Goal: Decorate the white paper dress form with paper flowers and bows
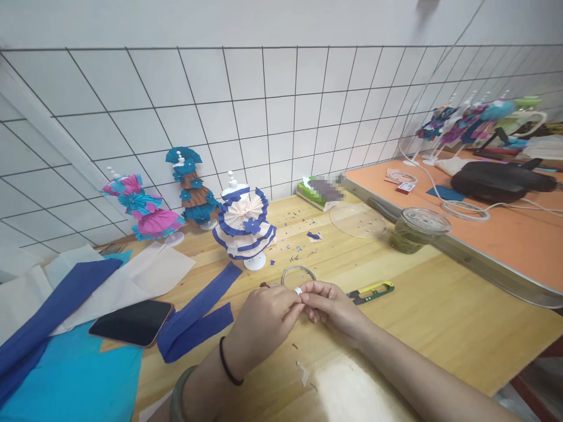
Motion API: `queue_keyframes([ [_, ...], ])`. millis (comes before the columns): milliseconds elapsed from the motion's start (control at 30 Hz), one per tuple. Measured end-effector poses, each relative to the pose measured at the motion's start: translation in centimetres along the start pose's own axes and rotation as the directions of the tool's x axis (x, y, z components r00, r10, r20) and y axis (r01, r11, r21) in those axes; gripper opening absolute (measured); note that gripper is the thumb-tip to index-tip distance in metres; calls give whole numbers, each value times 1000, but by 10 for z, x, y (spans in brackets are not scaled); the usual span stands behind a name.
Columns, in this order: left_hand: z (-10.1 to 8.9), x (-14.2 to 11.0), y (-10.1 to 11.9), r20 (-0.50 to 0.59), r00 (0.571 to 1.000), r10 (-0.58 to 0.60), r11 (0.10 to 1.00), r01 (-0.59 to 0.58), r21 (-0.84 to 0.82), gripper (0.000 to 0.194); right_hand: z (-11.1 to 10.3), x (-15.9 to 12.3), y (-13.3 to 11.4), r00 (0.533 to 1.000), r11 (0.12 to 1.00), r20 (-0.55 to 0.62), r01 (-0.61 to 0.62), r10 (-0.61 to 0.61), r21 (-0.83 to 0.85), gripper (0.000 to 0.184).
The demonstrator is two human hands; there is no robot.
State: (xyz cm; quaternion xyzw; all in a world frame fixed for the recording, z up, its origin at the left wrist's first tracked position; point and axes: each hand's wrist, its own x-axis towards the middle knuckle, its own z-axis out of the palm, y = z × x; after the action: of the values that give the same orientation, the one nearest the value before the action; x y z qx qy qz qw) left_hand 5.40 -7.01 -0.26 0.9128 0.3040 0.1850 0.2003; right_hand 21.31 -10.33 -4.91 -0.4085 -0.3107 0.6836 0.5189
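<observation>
My left hand [269, 316] and my right hand [328, 302] meet above the wooden table, fingers closed in a pinch. Between their fingertips shows a small white piece [298, 291], too small to name. Just behind the hands lies a thin ring [288, 271], partly hidden by them. To the right of my right hand are yellow-and-green thread snips [373, 291]. Behind my left hand stands a small dress form in a white and dark-blue paper dress [244, 225]. A dark-blue paper strip [193, 316] lies folded to the left.
Two more dressed forms, one pink and blue [147, 205], one brown and teal [196, 187], stand by the tiled wall. A phone [132, 323] lies among paper sheets [79, 381]. Rightward are a clear lid [352, 220], a round container [417, 228] and an orange board [497, 234].
</observation>
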Motion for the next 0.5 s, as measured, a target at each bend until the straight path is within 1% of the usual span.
queue_keyframes([
  [33,-1,0,1,6,998,-63,992,64,-111,16,0,0,0,1000,1000,-4,6,-6,-7,22],
  [67,-1,1,2,21,991,-134,961,135,-239,13,-1,1,0,1000,1000,-11,14,-14,-18,22],
  [100,-1,1,3,48,978,-204,904,207,-375,13,-2,1,0,1000,999,-18,23,-23,-34,22],
  [167,0,2,4,142,941,-307,721,327,-610,30,-3,2,1,998,996,-36,44,-47,-75,23],
  [200,1,2,4,190,922,-339,625,371,-687,38,-3,2,0,997,993,-47,57,-61,-100,24],
  [267,3,4,3,252,893,-373,480,419,-771,44,-3,2,0,992,982,-72,93,-105,-162,24],
  [333,5,6,1,260,881,-395,400,420,-814,42,-2,1,-1,980,959,-93,148,-174,-241,24],
  [433,7,9,-3,224,871,-437,342,391,-854,37,-1,0,0,957,901,-95,221,-274,-374,24],
  [500,9,9,-6,196,872,-448,335,367,-868,32,0,0,2,946,862,-78,249,-314,-441,23],
])
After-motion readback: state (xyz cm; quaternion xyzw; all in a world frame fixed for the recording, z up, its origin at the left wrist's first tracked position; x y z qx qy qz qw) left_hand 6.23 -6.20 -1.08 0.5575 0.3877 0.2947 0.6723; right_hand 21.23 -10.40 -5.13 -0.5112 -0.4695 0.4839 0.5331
